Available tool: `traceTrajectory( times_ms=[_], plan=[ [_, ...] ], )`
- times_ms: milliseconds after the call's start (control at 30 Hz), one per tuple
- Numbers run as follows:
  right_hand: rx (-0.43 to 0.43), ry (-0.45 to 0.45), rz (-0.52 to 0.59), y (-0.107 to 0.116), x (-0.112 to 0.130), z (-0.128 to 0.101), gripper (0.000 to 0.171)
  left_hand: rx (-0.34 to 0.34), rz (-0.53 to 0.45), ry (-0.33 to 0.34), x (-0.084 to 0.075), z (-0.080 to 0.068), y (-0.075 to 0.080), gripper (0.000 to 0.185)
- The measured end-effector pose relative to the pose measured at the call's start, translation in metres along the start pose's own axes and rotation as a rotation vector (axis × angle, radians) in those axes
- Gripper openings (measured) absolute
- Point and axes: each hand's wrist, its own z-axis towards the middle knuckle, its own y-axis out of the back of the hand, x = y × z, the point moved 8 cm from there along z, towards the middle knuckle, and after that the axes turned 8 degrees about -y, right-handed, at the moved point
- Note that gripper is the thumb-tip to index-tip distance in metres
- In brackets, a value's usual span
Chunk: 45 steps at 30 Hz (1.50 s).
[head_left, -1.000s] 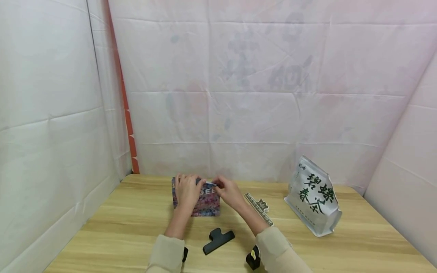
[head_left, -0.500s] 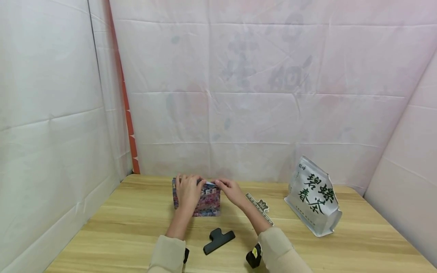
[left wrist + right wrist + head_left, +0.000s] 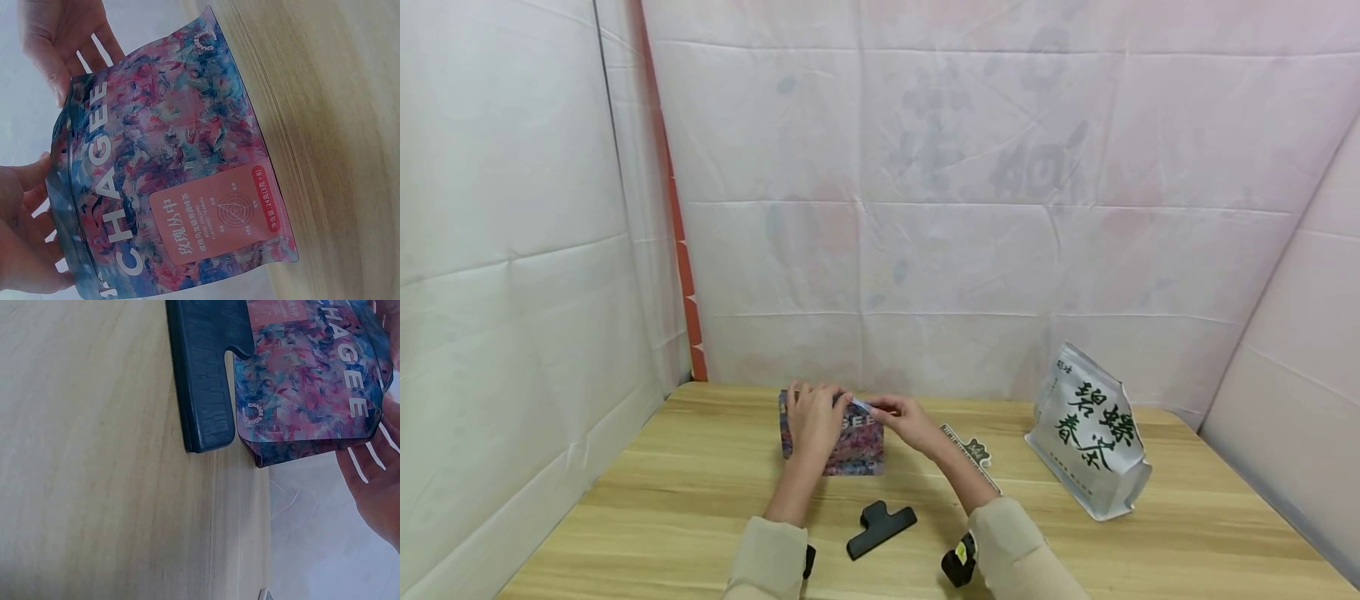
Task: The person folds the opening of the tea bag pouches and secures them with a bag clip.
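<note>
- Both hands on the top edge of the colourful tea pouch [image 3: 838,437], which stands upright on the desk [image 3: 647,500], toward the back, left of centre.
- Left hand [image 3: 811,417]: fingers curled over the pouch's top-left edge, gripping it; palm covers the upper left of the front face. Forearm runs straight up from my sleeve.
- Right hand [image 3: 904,419]: fingertips pinching the top edge at the pouch's right corner, wrist angled in from the right.
- Progress, my read: top strip is being pressed together along its length. Left wrist view shows the strip [image 3: 65,206] lying flat between my fingers, but can't tell if it's fully sealed.
- Black clip [image 3: 880,528] lies flat on the desk in front of the pouch, between my forearms, untouched. So clipping isn't done.
- Ruler [image 3: 964,454] lies just right of my right hand, partly under the forearm.
- White tea bag [image 3: 1090,433] stands well apart on the right, not involved.
</note>
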Motion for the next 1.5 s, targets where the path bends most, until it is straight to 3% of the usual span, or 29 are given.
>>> traceTrajectory(
  times_ms=[433,767,1067,1300,1500],
  plan=[
    [-0.128,0.034,-0.155,-0.004,0.008,0.001,0.020,0.066,0.053,-0.040,-0.004,0.001,-0.007,0.019],
    [-0.264,0.057,-0.230,-0.002,0.012,-0.001,0.013,0.055,0.083,-0.098,-0.007,0.000,-0.008,0.020],
    [-0.284,-0.015,-0.245,-0.004,0.006,0.002,0.010,0.016,0.111,-0.084,-0.005,-0.001,-0.009,0.024],
    [-0.278,-0.008,-0.242,-0.004,0.004,0.002,0.011,-0.052,0.104,-0.098,-0.007,-0.004,-0.010,0.016],
    [-0.256,0.010,-0.222,-0.005,0.006,0.002,0.010,-0.029,0.035,-0.088,-0.006,-0.003,-0.008,0.012]
  ],
)
